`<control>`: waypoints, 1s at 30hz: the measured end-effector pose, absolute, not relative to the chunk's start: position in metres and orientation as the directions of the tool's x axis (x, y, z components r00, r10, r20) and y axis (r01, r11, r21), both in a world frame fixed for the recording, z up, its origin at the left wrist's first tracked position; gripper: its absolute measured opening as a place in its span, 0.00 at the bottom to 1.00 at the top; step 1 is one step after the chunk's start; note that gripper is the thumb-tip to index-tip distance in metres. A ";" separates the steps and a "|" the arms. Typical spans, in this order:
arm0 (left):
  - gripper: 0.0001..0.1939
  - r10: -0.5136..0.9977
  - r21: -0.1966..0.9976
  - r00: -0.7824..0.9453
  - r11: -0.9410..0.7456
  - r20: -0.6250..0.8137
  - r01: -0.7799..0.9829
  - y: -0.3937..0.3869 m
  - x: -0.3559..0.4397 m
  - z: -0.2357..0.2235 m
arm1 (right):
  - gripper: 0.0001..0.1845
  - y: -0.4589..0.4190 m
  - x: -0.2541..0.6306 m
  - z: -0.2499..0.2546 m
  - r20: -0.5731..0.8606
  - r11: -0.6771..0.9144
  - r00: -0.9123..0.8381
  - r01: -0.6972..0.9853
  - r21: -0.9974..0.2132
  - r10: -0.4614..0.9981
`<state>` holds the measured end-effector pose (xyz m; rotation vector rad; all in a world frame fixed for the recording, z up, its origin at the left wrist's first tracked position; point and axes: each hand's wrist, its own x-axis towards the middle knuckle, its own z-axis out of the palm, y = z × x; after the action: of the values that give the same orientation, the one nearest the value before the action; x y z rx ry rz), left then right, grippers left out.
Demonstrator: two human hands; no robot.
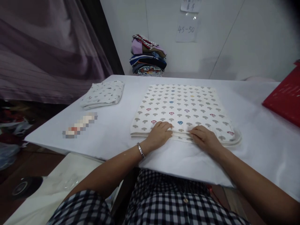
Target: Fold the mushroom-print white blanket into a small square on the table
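A folded white cloth (180, 104) printed with small mushrooms, mostly grey with a few red and blue, lies flat before me on a white-covered table (112, 131). Its layers show along the near edge and at the rounded near right corner. My left hand (160, 135), with a metal bracelet at the wrist, is closed on the near edge left of the middle, fingers on top. A short gap to the right, my right hand (203, 137) pinches the same edge between thumb and fingers. How many layers each hand holds is hidden.
A smaller folded patterned cloth (104, 93) lies at the table's back left, with a blurred-out long object (79, 125) in front of it. Folded fabrics (148, 56) are stacked behind the table by the wall. Something red and shiny (286, 97) is at the right edge.
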<state>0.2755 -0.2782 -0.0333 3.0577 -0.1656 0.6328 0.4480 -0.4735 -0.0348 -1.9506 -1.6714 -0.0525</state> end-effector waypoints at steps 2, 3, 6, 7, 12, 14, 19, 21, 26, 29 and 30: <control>0.12 -0.121 -0.038 0.913 -0.993 0.389 -0.116 -0.278 0.277 -0.035 | 0.14 -0.474 0.447 -0.035 0.387 -0.060 0.199 0.938 -0.341 0.900; 0.13 -0.133 -0.047 0.914 -0.991 0.384 -0.125 -0.278 0.278 -0.036 | 0.14 -0.474 0.447 -0.035 0.388 -0.057 0.187 0.945 -0.323 0.903; 0.14 -0.146 -0.019 0.905 -0.988 0.399 -0.152 -0.281 0.277 -0.036 | 0.15 -0.473 0.447 -0.036 0.401 -0.043 0.166 0.954 -0.298 0.901; 0.13 -0.141 0.005 0.900 -0.988 0.413 -0.157 -0.281 0.277 -0.035 | 0.15 -0.473 0.446 -0.036 0.409 -0.040 0.164 0.955 -0.295 0.898; 0.10 -0.124 0.082 0.887 -0.980 0.445 -0.179 -0.283 0.273 -0.035 | 0.16 -0.474 0.445 -0.038 0.388 0.005 0.110 0.959 -0.283 0.915; 0.09 -0.117 0.093 0.886 -0.980 0.449 -0.177 -0.283 0.272 -0.036 | 0.15 -0.474 0.444 -0.038 0.371 0.036 0.072 0.960 -0.277 0.926; 0.09 -0.071 0.105 0.887 -0.986 0.457 -0.133 -0.284 0.272 -0.040 | 0.14 -0.473 0.443 -0.038 0.353 0.067 0.006 0.979 -0.193 0.936; 0.10 -0.053 0.108 0.893 -0.988 0.446 -0.113 -0.284 0.273 -0.041 | 0.14 -0.472 0.442 -0.038 0.344 0.041 0.017 0.986 -0.161 0.939; 0.11 -0.048 0.098 0.887 -0.990 0.459 -0.104 -0.284 0.272 -0.042 | 0.16 -0.474 0.444 -0.039 0.341 0.001 0.060 0.984 -0.176 0.938; 0.10 -0.086 0.051 0.896 -0.992 0.436 -0.120 -0.283 0.273 -0.045 | 0.16 -0.477 0.445 -0.038 0.348 -0.045 0.100 0.985 -0.164 0.932; 0.10 -0.104 0.030 0.900 -0.991 0.424 -0.129 -0.283 0.273 -0.046 | 0.16 -0.477 0.445 -0.038 0.339 -0.053 0.101 0.988 -0.148 0.935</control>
<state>0.2733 -0.2833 -0.0459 3.0056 -0.1845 0.6663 0.4447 -0.4774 -0.0382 -2.0484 -1.8903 -0.2147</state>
